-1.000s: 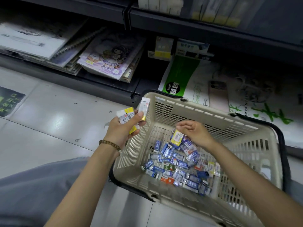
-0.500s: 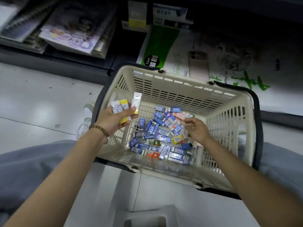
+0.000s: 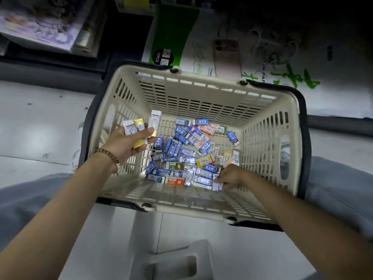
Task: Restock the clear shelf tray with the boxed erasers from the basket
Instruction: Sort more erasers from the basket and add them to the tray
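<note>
A beige slatted basket (image 3: 203, 91) with dark handles stands on the floor between my knees. Its bottom holds a heap of boxed erasers (image 3: 187, 150), mostly blue and white, some orange, yellow and green. My left hand (image 3: 129, 144) hovers over the basket's left wall and grips several white and yellow eraser boxes (image 3: 141, 126), fanned upward. My right hand (image 3: 230, 175) reaches down into the near right part of the heap, fingers curled on a white and blue box (image 3: 217, 185). The clear shelf tray is not in view.
Behind the basket a low dark shelf holds notebooks (image 3: 40, 23), a green and white paper pack (image 3: 171, 37) and a phone (image 3: 227, 57). A grey stool (image 3: 173, 261) with a handle slot sits on the pale tiled floor near me.
The view has tilted further down over the basket. My right hand moved from the far middle of the heap to its near right side. My left hand keeps its boxes.
</note>
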`<state>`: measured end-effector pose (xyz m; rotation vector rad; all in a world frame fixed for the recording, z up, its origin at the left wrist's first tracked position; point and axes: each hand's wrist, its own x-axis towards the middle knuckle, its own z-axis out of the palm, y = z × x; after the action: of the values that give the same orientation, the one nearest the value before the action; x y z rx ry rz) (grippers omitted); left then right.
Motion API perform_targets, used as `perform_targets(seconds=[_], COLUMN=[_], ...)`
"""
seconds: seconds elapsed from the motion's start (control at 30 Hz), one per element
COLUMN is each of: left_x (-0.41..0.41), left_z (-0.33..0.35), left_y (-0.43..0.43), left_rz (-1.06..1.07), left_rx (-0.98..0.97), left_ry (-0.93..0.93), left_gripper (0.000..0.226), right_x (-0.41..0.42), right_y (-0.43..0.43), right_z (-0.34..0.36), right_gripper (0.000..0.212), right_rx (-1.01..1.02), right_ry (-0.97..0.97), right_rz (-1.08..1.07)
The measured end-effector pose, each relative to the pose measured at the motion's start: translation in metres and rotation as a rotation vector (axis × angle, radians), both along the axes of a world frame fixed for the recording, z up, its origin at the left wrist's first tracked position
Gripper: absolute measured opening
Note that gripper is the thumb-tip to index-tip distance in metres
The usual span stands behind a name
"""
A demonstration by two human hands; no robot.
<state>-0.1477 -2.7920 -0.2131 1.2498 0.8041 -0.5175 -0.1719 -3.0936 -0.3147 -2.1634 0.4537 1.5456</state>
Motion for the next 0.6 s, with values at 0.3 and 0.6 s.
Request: perform_targets(seconds=[0.3,0.6], left_x=[-0.007,-0.014], left_z=[0.0,0.003], left_y=[0.006,0.01], left_rz=[0.02,0.019], left_rx=[-0.015,-0.003], left_ry=[-0.03,-0.038], left_gripper=[0.066,0.046], right_x=[-0.012,-0.02], right_y=[0.034,0.036], right_z=[0.01,-0.01], right_gripper=[0.031,0.039], right_rx=[0.294,0.227], right_ry=[-0.172,-0.268], right_rz=[0.116,0.549])
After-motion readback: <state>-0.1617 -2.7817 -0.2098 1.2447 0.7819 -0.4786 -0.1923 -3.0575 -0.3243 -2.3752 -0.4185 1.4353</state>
